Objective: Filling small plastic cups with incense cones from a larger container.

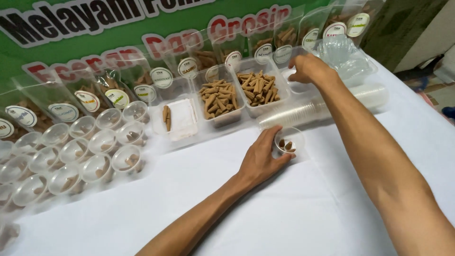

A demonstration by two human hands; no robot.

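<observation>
Left hand (260, 159) grips a clear cup (289, 141), upright, mouth up, on the white-clothed surface (189, 204). Right hand (308, 68), fingers curled, dips into a tub (303, 85) at one o'clock. Green banner (71, 42) behind.

A small shop stall. Beyond the fingers (303, 66), a green banner (71, 42) backs labelled pouches (118, 92) and trays of brown cones (219, 97). Filled sample cups (90, 142) crowd the white-clothed bench (189, 189).

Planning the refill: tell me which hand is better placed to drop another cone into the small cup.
Probably the right hand: it reaches into the far clear tray, while the left hand is busy steadying the small cup on the white tablecloth.
</observation>
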